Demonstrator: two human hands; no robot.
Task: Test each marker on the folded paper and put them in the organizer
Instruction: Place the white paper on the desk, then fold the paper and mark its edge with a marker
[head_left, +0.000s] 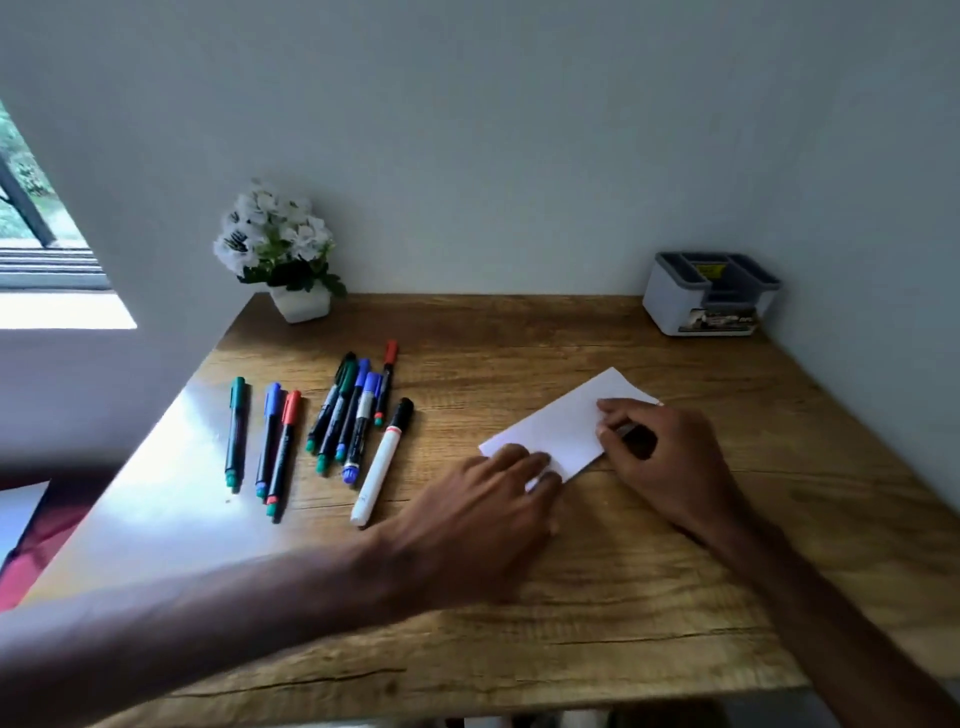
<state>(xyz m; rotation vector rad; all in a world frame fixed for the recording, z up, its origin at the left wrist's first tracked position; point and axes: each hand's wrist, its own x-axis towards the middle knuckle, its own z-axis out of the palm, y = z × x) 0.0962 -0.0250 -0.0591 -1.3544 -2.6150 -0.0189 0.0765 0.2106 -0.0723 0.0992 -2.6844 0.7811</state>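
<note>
The paper (561, 421) is pressed flat at its near corner by the left hand (483, 499), fingers straight. What seems a dark marker (638, 440) is gripped in the curled fingers of the right hand (670, 462), over the paper. Little is judged done: nine markers (363, 415) lie on the tabletop (571, 597), and none is seen in the organizer (711, 296), far right. A flowerpot (301, 304) stands well apart; the way looks unobstructed.

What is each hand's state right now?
Left hand: open, fingers flat on the folded paper.
Right hand: closed on a dark marker, over the paper.
</note>
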